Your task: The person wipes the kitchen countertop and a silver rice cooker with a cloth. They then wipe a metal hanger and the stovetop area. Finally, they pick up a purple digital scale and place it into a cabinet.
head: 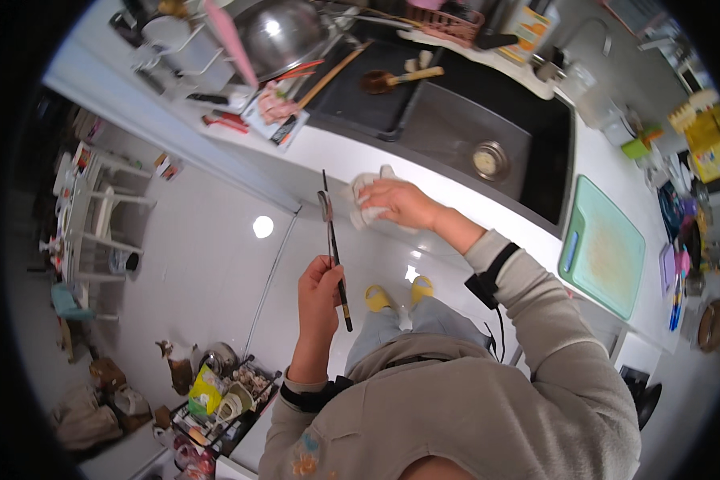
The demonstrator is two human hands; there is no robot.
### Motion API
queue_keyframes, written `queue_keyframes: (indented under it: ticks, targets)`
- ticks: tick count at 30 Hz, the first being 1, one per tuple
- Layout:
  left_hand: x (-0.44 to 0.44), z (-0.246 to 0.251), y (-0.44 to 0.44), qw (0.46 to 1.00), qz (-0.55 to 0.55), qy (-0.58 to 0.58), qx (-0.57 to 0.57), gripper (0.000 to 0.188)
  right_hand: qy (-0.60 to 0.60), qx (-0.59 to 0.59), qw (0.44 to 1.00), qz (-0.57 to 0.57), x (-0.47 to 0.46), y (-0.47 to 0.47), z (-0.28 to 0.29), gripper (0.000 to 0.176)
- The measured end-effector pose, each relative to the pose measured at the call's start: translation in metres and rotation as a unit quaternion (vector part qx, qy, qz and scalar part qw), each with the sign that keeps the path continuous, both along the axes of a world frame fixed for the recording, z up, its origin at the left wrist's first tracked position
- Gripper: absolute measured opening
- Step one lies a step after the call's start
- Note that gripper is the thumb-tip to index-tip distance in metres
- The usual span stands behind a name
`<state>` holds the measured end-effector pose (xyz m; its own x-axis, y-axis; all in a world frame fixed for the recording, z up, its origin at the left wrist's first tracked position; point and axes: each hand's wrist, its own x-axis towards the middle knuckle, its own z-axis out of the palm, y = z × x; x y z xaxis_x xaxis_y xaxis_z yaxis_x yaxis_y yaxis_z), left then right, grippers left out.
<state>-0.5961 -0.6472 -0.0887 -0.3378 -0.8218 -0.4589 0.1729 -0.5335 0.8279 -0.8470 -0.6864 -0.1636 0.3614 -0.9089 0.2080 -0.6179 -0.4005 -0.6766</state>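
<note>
My left hand [321,291] is closed around a dark chopstick [338,264] with a gold band near its lower end, together with a thin metal utensil [326,207], perhaps a spoon, whose exact kind I cannot tell. Both point up and away from me over the floor. To their right, my right hand [396,204] holds a pale cloth [366,216] bunched under its fingers, at the front edge of the white counter [456,192]. Beyond the counter edge lies the dark sink [456,132] with a metal drain strainer [489,161].
A brown-headed brush [417,75] lies on the black drainboard [348,99]. A metal bowl [282,36], a knife [210,98] and a printed packet [276,123] are at the upper left. On the right counter lies a green cutting board [606,252]. A loaded rack [228,408] stands at the lower left.
</note>
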Motion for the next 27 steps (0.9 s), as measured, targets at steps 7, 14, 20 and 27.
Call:
queue_keyframes:
  ticks: [7,14,20,27]
  targets:
    - [-0.085,0.01,-0.004,0.99,-0.136,-0.002,-0.034,0.009,-0.186,0.295,0.932,-0.095,-0.069,0.181,0.02,0.033]
    - [-0.195,0.018,0.034,0.943,-0.325,-0.016,-0.067,0.01,-0.764,0.126,0.549,-0.314,-0.125,0.301,0.052,0.04]
    - [-0.256,0.006,0.074,0.904,-0.425,0.001,-0.055,0.006,-0.853,-0.113,0.461,-0.216,-0.136,0.345,0.062,0.047]
    - [-0.285,-0.004,0.1,0.856,-0.516,0.008,-0.034,0.006,-0.912,-0.221,0.32,-0.13,-0.101,0.369,0.043,0.044]
